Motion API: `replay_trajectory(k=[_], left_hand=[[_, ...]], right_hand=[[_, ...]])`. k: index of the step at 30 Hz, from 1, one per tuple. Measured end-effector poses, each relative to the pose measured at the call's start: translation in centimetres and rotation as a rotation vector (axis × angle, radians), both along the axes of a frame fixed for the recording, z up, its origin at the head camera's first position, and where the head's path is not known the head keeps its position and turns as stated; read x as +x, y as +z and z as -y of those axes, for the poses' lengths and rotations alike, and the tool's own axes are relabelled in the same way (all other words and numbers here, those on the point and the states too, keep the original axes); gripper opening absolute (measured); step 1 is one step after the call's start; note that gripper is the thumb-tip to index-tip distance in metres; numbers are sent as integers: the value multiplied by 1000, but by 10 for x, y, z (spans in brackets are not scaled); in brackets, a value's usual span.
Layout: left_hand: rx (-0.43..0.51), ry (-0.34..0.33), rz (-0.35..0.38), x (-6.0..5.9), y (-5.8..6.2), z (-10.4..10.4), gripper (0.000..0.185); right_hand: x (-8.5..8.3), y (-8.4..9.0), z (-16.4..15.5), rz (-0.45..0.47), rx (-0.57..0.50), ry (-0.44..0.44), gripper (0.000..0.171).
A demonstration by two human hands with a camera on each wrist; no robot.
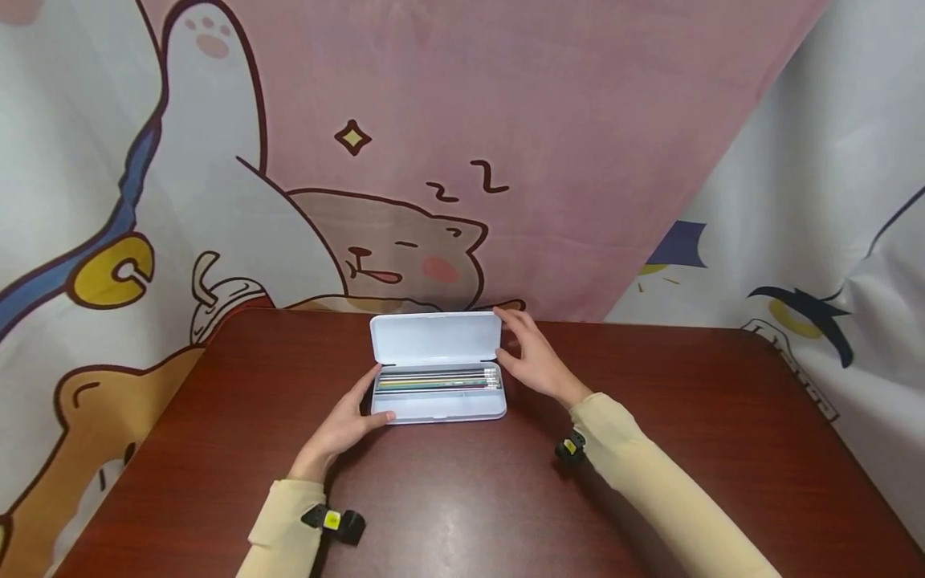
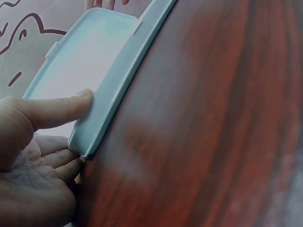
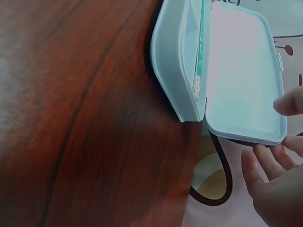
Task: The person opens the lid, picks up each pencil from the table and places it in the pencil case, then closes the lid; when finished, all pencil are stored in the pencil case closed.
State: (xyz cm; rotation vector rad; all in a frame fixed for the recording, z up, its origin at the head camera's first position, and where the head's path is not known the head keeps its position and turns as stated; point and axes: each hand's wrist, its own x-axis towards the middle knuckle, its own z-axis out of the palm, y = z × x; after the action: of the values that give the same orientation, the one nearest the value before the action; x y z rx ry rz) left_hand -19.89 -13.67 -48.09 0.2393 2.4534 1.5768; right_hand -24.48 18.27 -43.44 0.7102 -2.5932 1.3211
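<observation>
A white pencil case (image 1: 437, 408) lies on the table with its lid (image 1: 436, 339) raised at the back. Several pencils (image 1: 433, 380) with pale erasers at their right ends lie side by side in its rear compartment. My left hand (image 1: 345, 419) grips the left end, thumb over the front rim and fingers along the side. At the lid's right edge, my right hand (image 1: 537, 361) holds the upper corner; in the right wrist view its thumb (image 3: 289, 101) overlaps the inner face, with fingertips at the corner.
The brown wooden table (image 1: 448, 498) reaches back to a cartoon-printed curtain (image 1: 578, 144), which also hangs along both sides. A black wrist camera (image 1: 340, 523) is strapped at the left sleeve, and another wrist camera (image 1: 570, 447) at the right.
</observation>
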Motion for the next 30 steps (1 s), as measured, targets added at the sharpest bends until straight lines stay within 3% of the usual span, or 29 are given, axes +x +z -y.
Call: replay_trajectory(k=[8,15,24,30], left_hand=[[15,33,12,2,0,0,86],[91,3,26,4,6,7,87],[150,-14,27,4,21,17,79],[178,-6,56,4,26,16,81]], right_hand=[[15,4,-4,-32,50,38,67],[29,6,-7,-28,92,43,71],[35,1,-5,-62,44,64,72],[39,-3,-6,-24,6,64,73]])
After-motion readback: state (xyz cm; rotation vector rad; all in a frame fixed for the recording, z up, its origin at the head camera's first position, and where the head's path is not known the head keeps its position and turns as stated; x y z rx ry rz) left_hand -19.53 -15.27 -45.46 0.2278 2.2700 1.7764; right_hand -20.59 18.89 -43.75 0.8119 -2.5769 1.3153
